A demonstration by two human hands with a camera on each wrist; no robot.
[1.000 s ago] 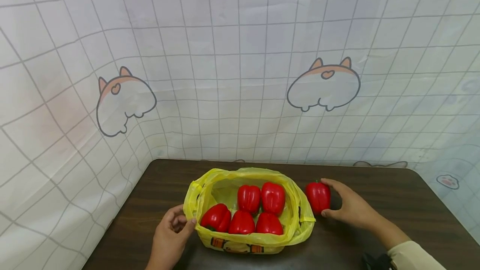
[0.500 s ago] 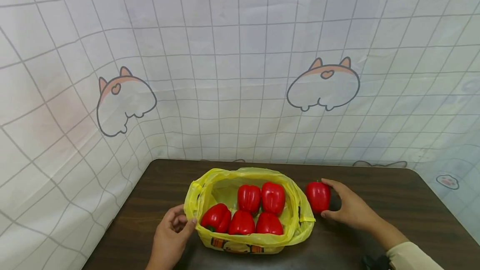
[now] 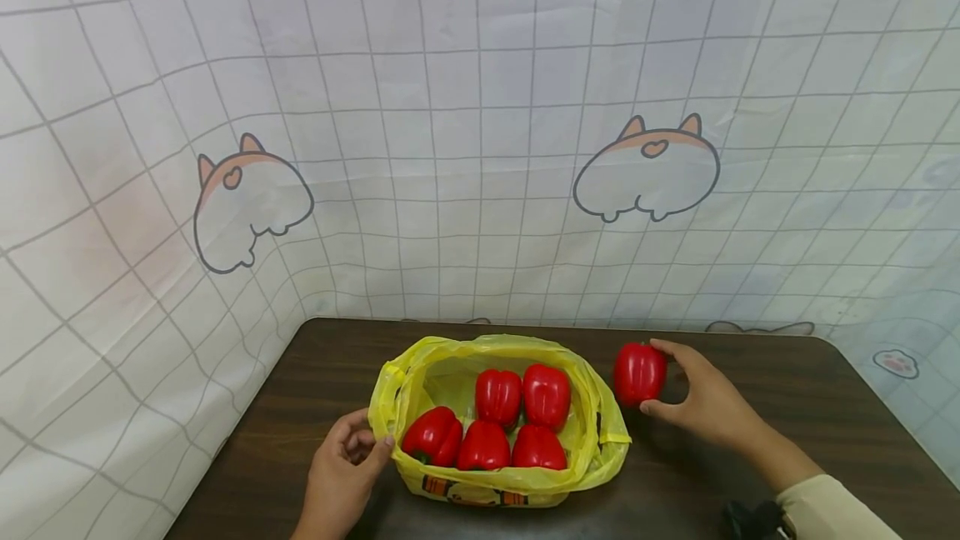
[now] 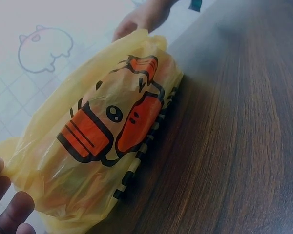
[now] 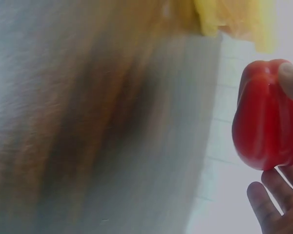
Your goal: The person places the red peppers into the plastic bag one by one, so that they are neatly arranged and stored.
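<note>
A yellow plastic bag (image 3: 450, 486) with a printed cartoon face stands with its mouth spread wide. Several red bell peppers (image 3: 483, 445) lie inside it. My left hand (image 3: 341, 469) pinches the bag's left rim between thumb and fingers; the left wrist view shows the plastic gathered there. Right of the bag, my right hand (image 3: 705, 398) holds another red bell pepper (image 3: 640, 373), thumb on one end and fingertips on the other. That pepper (image 5: 263, 117) appears raised over the table in the right wrist view.
Everything rests on a dark wood-grain table (image 3: 300, 390). Behind it and along the left hangs a white grid-patterned cloth (image 3: 465, 148) with cartoon animal prints. A small black object (image 3: 753, 519) shows by the right sleeve (image 3: 832, 511).
My right hand has lifted the bell pepper from beside the bag, slightly up and away. My left hand, the bag and the peppers inside have stayed put.
</note>
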